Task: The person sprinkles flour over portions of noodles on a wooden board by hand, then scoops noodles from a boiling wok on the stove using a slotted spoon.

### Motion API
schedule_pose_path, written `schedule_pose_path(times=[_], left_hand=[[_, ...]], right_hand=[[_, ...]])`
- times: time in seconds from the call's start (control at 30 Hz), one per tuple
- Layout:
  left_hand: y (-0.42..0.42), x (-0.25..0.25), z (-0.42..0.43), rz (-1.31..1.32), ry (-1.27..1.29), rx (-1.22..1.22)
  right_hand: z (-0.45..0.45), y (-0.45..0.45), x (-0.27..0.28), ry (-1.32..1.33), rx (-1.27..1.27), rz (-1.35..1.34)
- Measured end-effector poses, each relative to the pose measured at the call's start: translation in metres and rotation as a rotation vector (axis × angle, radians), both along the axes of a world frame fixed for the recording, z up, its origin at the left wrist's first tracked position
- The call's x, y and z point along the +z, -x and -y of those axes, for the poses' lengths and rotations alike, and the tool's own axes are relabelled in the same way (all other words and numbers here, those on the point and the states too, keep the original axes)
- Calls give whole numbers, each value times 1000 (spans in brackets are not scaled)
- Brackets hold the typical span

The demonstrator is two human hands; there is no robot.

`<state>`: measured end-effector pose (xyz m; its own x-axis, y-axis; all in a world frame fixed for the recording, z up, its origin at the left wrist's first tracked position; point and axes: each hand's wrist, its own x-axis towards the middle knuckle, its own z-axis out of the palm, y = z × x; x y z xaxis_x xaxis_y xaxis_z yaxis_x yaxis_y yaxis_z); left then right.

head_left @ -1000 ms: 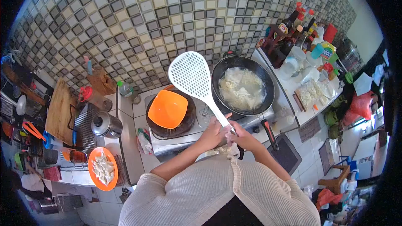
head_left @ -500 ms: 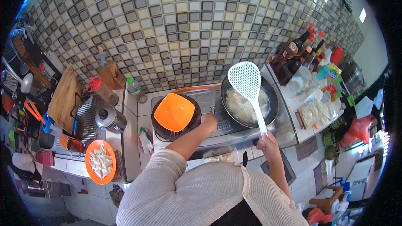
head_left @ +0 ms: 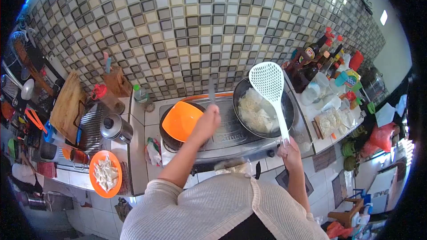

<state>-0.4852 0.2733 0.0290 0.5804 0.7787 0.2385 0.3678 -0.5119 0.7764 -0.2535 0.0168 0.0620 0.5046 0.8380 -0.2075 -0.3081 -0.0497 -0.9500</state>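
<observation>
My right hand [head_left: 290,150] is closed round the handle of a white perforated skimmer [head_left: 267,82]. The skimmer's head stands over the far part of a dark frying pan [head_left: 240,123], where pale food [head_left: 263,118] lies in cloudy liquid. Beside the orange bowl [head_left: 180,122], my left hand [head_left: 209,122] is closed on a thin grey utensil [head_left: 212,91] pointing up; motion blur hides its exact kind. The bowl rests over the left burner, and my left forearm crosses in front of its right side.
An orange plate [head_left: 92,182] of white dumplings sits on the left counter, near a lidded metal pot [head_left: 120,131] and a wooden cutting board [head_left: 66,104]. Bottles [head_left: 307,69] and plastic containers crowd the right counter. A tiled wall [head_left: 200,31] rises behind the stove [head_left: 227,140].
My left hand has risen and moved left from the stove's middle towards the bowl, with the grey utensil now showing upright. The skimmer has shifted slightly right in my right hand.
</observation>
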Motion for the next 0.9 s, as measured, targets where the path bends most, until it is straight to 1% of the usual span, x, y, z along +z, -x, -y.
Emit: schedule_pose_path(times=[0.07,0.13,0.2,0.27,0.3,0.37,0.5,0.57,0.6,0.63,0.7,0.73,0.8,0.9], left_hand=[[16,1,-32,161,27,191],[30,-13,-86,362,-81,299],[45,25,-105,805,372,331],[61,22,-149,1032,530,422],[71,26,-159,1036,525,420],[85,32,-176,1284,642,445],[101,35,-200,1374,605,428],[102,42,-205,1416,551,500],[101,42,-208,1480,548,517],[101,40,-213,1478,551,521],[101,44,-216,1589,526,490],[100,48,-213,1590,527,489],[94,56,-207,1572,521,614],[88,56,-212,1595,513,612]], right_hand=[[-3,-1,-1,-36,22,-32],[-7,0,5,-39,7,16],[-9,2,9,-58,32,28],[-11,4,11,-80,55,41],[-11,5,11,-76,45,49],[-10,6,13,-75,33,60],[-3,3,12,-58,48,57],[0,1,10,-56,41,57],[1,-1,9,-53,35,55],[2,-1,8,-51,29,52],[4,2,10,-51,14,54],[4,3,10,-54,-2,56],[6,0,8,-48,0,49],[7,-1,5,-45,1,53]])
